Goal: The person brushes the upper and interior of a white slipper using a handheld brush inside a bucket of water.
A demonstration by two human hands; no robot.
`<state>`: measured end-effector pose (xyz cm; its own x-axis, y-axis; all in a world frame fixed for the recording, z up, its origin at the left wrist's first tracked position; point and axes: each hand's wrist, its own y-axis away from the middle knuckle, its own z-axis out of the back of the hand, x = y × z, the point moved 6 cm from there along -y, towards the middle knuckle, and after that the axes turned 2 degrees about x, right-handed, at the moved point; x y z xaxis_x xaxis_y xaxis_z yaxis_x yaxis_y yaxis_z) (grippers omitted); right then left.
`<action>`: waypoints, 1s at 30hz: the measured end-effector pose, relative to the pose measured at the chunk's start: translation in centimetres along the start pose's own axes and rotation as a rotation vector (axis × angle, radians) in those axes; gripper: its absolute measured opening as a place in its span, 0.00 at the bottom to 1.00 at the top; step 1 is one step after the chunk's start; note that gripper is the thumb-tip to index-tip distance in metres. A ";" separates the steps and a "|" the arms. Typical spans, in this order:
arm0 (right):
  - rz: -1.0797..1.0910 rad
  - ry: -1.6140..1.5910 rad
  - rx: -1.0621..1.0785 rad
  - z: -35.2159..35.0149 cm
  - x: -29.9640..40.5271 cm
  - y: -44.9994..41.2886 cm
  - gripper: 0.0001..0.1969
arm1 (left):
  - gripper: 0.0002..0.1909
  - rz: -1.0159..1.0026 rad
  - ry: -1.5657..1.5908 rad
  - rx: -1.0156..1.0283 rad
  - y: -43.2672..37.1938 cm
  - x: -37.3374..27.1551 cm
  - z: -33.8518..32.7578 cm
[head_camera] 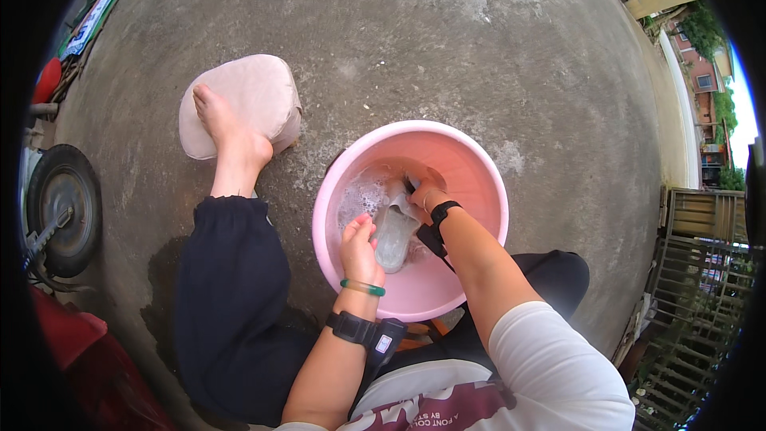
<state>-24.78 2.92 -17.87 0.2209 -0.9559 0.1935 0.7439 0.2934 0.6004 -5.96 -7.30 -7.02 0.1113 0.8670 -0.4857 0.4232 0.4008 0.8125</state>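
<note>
A pink plastic basin (410,310) stands on the ground before me, holding soapy water. In it lies a pale grey slipper (392,240), its heel end towards me. My right hand (428,193) reaches into the basin at the slipper's strap end, its fingers curled round a small dark object (411,184), possibly a brush; the hand partly hides it. Left of the slipper, my left hand (361,251) hovers inside the near rim with bent fingers, thumb apart, and nothing visible in it. Foam (361,196) floats at the basin's left side.
My bare foot (224,120) rests on a beige padded stool (263,84). A wheel (63,209) and a red vehicle part (78,335) stand at the left. Wet concrete (161,287) shows beside my leg. A slatted fence (700,287) runs along the right.
</note>
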 end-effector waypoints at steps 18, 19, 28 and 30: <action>0.107 -0.922 0.254 13.4 -0.9 9.1 0.08 | 0.23 -0.221 -0.670 0.067 -1.5 1.2 -0.5; 0.106 -0.924 0.242 13.9 -1.1 9.1 0.08 | 0.23 -0.225 -0.671 0.078 -1.3 1.0 -0.5; 0.282 -0.820 -0.072 15.9 1.1 10.2 0.21 | 0.18 0.109 -0.315 0.545 0.5 2.1 -2.2; 0.345 -0.633 -0.241 16.0 1.7 12.7 0.27 | 0.18 0.099 -0.328 0.515 0.3 2.3 -1.8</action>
<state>-25.03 5.16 2.48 0.1157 -0.6003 0.7914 0.8316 0.4943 0.2534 -7.22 -4.67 -7.33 0.4081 0.7242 -0.5558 0.7675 0.0575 0.6385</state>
